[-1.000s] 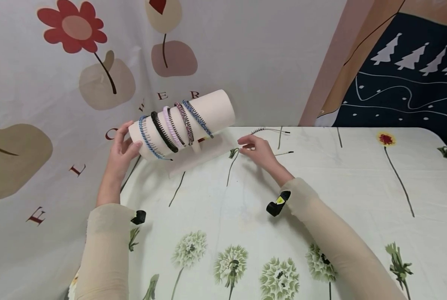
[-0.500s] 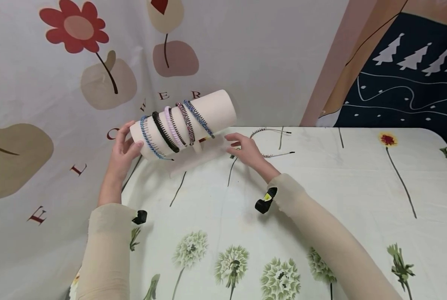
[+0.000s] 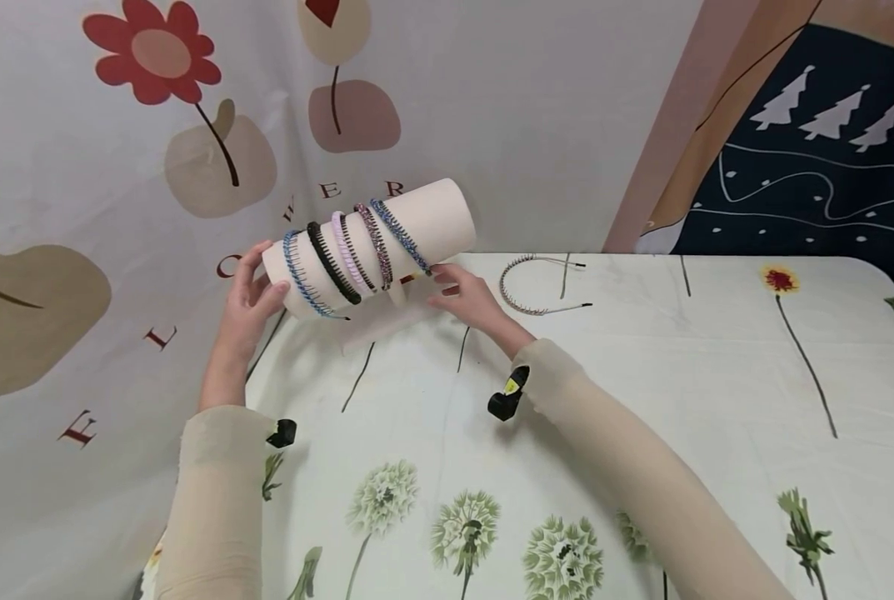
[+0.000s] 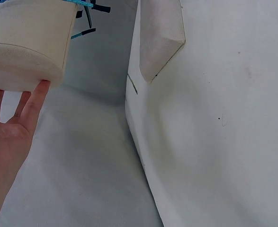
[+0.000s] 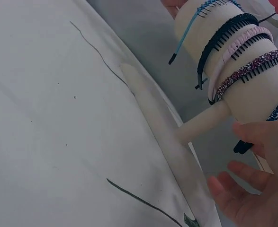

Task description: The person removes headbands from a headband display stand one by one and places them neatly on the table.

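A cream display cylinder [image 3: 447,218] on a stand [image 5: 205,124] carries several headbands: light blue, black, pink, a dark red glittery one and a blue glittery one [image 3: 400,237]. My left hand [image 3: 240,325] holds its left end, thumb in front; in the left wrist view the fingertips of that hand [image 4: 11,142] press on the end face. My right hand [image 3: 479,306] is by the lower end of the blue glittery headband, its fingers spread and lightly bent. In the right wrist view, one digit of that hand [image 5: 255,179] lies against or just beside the band's dark tip [image 5: 243,147].
Another headband [image 3: 521,307], thin and toothed, lies on the flower-print tablecloth [image 3: 679,358] to the right of my right hand. Behind the cylinder hangs a printed cloth [image 3: 551,125], and a dark cloth with white trees [image 3: 806,183] is at the back right.
My right hand has moved left, from beside the loose headband to the blue glittery band's lower end, uncovering the loose one. My left hand keeps its place on the cylinder.
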Demonstrator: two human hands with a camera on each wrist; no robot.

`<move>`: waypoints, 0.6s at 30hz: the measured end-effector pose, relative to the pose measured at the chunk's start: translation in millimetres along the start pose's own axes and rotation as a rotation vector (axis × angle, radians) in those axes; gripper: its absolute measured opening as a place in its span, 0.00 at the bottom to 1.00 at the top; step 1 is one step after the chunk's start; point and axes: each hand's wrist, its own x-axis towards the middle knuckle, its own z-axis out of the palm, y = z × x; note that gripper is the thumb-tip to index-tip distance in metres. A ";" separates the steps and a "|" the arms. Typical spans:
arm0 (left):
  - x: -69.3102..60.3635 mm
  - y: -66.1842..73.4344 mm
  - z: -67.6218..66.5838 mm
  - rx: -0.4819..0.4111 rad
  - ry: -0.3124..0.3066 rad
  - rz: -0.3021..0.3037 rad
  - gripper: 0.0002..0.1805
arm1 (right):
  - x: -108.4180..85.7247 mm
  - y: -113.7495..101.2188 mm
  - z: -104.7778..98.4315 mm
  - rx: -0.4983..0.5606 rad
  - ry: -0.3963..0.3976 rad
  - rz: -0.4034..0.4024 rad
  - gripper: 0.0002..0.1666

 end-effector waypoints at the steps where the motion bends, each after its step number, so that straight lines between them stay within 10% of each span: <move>1: -0.4 0.8 0.4 0.001 0.000 0.001 0.36 | 0.4 0.0 0.7 0.003 0.000 0.005 0.33; 18: 3.3 -6.5 -1.4 -0.018 0.007 0.012 0.35 | -3.8 -4.1 0.4 -0.011 0.095 -0.020 0.17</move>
